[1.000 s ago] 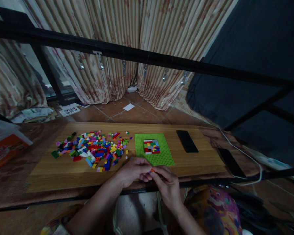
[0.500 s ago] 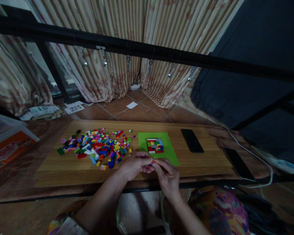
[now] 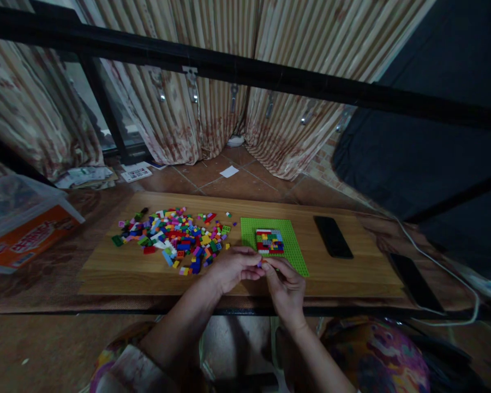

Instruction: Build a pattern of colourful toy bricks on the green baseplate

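Observation:
My left hand [image 3: 238, 267] and my right hand [image 3: 285, 281] meet in front of the green baseplate [image 3: 297, 255], both with fingers pinched. Between the fingertips are small toy bricks [image 3: 262, 264], purple and orange; the fingers cover most of them. A low block of multicoloured bricks [image 3: 270, 241] sits on the baseplate just beyond my hands, with red, white, grey, yellow and blue pieces. To the left of my hands lies a loose pile of toy bricks [image 3: 184, 240] in many colours.
A wooden board [image 3: 155, 284] lies under everything. One black phone [image 3: 333, 237] rests right of the baseplate, another dark phone [image 3: 415, 281] farther right by a white cable [image 3: 458, 278]. At far left stands a clear plastic box [image 3: 28, 224] with an orange label. A black bar [image 3: 229, 73] crosses above.
The whole view has shifted, so the board and hands appear a little farther right. Both hands stay together at the small bricks, with only slight finger movement.

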A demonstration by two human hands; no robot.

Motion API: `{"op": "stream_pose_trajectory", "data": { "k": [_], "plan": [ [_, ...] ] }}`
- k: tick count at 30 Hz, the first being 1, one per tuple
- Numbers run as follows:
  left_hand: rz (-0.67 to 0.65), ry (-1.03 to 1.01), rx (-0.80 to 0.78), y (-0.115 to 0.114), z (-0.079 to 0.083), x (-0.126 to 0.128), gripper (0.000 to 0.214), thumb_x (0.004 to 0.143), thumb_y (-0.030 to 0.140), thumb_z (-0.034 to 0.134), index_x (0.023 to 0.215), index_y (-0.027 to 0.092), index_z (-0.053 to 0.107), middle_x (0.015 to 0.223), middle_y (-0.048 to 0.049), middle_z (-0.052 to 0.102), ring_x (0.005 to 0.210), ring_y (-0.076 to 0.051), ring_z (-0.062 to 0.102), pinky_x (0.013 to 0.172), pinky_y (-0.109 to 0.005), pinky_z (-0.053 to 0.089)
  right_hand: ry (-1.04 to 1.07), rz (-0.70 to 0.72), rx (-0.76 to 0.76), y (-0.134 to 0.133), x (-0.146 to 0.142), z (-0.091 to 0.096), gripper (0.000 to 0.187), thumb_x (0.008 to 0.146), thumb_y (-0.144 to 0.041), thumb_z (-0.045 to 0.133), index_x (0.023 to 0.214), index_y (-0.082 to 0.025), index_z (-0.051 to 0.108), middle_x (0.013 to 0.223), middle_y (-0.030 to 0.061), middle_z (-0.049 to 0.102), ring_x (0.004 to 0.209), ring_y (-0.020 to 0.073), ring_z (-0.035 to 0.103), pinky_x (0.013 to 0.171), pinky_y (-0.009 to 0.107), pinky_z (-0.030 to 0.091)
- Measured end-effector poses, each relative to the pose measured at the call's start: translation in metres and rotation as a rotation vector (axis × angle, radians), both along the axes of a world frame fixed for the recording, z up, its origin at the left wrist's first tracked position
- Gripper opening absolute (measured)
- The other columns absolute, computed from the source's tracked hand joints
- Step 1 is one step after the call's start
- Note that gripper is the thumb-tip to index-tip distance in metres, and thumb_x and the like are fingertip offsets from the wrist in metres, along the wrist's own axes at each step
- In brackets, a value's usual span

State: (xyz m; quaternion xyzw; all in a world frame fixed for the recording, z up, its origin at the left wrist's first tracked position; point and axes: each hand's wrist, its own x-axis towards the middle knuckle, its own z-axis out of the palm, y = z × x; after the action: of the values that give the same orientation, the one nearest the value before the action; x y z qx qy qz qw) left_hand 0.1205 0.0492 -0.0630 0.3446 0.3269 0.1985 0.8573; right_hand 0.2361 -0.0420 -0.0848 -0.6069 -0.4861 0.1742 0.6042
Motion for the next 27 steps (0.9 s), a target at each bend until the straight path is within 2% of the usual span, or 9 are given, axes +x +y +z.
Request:
{"op": "stream_pose_trajectory", "data": {
  "k": [8,12,16,19,23,27],
  "plan": [
    [0.002,0.011,-0.038,0.002,-0.002,0.002,0.019,0.067,0.021,0.078,0.072,0.011,0.063,0.061,-0.0027,0.066,0.054,-0.009,0.062,0.054,-0.018,0.049,0.062,-0.014,-0.007,0.002,-0.002,-0.004,0.014,0.083,-0.029,0.063,0.089,-0.022,0.073,0.086,0.0050,0.071,0.082,0.0185,0.065,0.074,0.033,0.053],
    [0.015,-0.012,0.001,0.000,-0.004,0.002,0.023,0.065,0.026,0.080,0.073,0.011,0.063,0.063,-0.0020,0.066,0.054,-0.009,0.062,0.059,-0.021,0.050,0.081,-0.014,-0.005,0.003,0.001,-0.007,0.013,0.082,-0.030,0.064,0.088,-0.022,0.073,0.088,0.0047,0.071,0.084,0.0184,0.065,0.077,0.034,0.053],
    [0.067,-0.061,0.192,-0.002,-0.004,0.002,0.028,0.066,0.031,0.079,0.083,0.012,0.066,0.077,-0.0032,0.069,0.066,-0.011,0.064,0.069,-0.025,0.052,0.204,-0.014,-0.026,0.004,0.009,-0.012,0.024,0.078,-0.034,0.069,0.099,-0.022,0.071,0.096,0.0057,0.072,0.090,0.0197,0.066,0.083,0.038,0.053],
    [0.116,-0.055,0.385,-0.001,-0.003,0.001,0.027,0.070,0.028,0.076,0.091,0.015,0.066,0.089,-0.0036,0.070,0.080,-0.013,0.065,0.079,-0.027,0.051,0.358,-0.042,-0.044,0.005,0.015,-0.013,0.036,0.076,-0.039,0.070,0.108,-0.021,0.067,0.095,0.0060,0.072,0.082,0.0187,0.066,0.074,0.036,0.056],
    [0.130,-0.035,0.624,-0.002,-0.004,0.001,0.021,0.076,0.019,0.068,0.096,0.017,0.065,0.096,-0.0044,0.070,0.091,-0.015,0.065,0.087,-0.027,0.049,0.460,-0.043,-0.110,0.006,0.013,-0.008,0.031,0.079,-0.043,0.065,0.098,-0.019,0.069,0.081,0.0034,0.070,0.061,0.0135,0.062,0.060,0.030,0.054],
    [0.139,-0.008,0.768,-0.007,-0.004,0.001,0.024,0.080,0.016,0.062,0.104,0.018,0.063,0.104,-0.0050,0.069,0.095,-0.015,0.065,0.089,-0.028,0.050,0.448,0.000,-0.084,0.009,0.007,0.002,0.027,0.075,-0.039,0.070,0.095,-0.020,0.069,0.082,0.0028,0.070,0.065,0.0139,0.062,0.060,0.028,0.053]
  ]
}}
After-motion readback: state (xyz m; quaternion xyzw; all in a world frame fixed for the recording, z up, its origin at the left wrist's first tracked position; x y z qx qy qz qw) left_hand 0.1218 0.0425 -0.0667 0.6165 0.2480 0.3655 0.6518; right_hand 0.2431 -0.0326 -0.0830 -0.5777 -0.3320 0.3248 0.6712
